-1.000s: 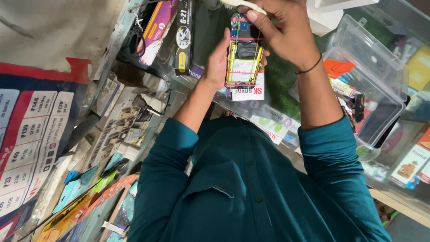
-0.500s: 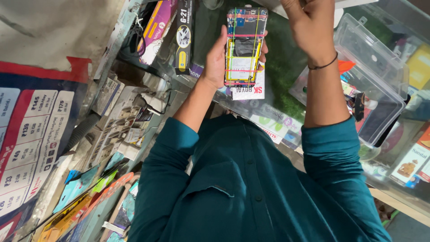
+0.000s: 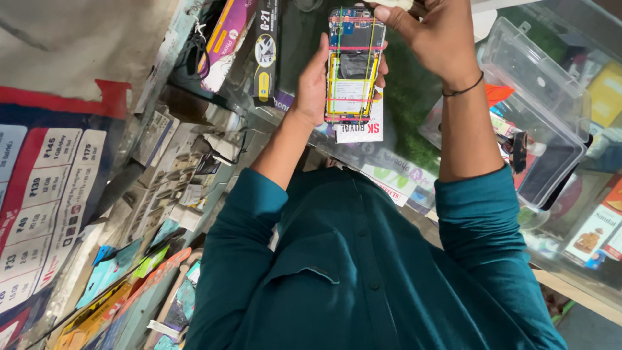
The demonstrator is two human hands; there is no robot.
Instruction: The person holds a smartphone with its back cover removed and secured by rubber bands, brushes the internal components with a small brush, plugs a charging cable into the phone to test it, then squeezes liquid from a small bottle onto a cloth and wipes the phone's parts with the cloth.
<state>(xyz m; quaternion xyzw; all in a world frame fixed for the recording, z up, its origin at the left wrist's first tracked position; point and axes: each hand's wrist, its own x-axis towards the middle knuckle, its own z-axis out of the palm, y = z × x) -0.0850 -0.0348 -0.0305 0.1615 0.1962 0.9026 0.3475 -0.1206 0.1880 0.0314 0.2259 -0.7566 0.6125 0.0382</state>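
Note:
My left hand [image 3: 312, 84] grips a phone with its back cover off [image 3: 353, 65], upright above the counter. Its circuit board and battery are exposed, and red, yellow and green rubber bands are stretched around it. My right hand [image 3: 433, 40] is at the phone's top edge, its fingertips pinching a small whitish piece [image 3: 396, 5] that is partly cut off by the frame. A dark band circles my right wrist. My teal sleeves and shirt fill the lower part of the view.
A white printed card [image 3: 364, 133] lies under the phone on a green mat [image 3: 408, 97]. A clear plastic box with its lid open [image 3: 551, 110] stands to the right. Packaged accessories [image 3: 265, 52] hang at the left, with a price poster [image 3: 39, 194] beyond them.
My right hand has lifted off the phone's face to its top edge. The phone, in my left hand, has come up and nearer.

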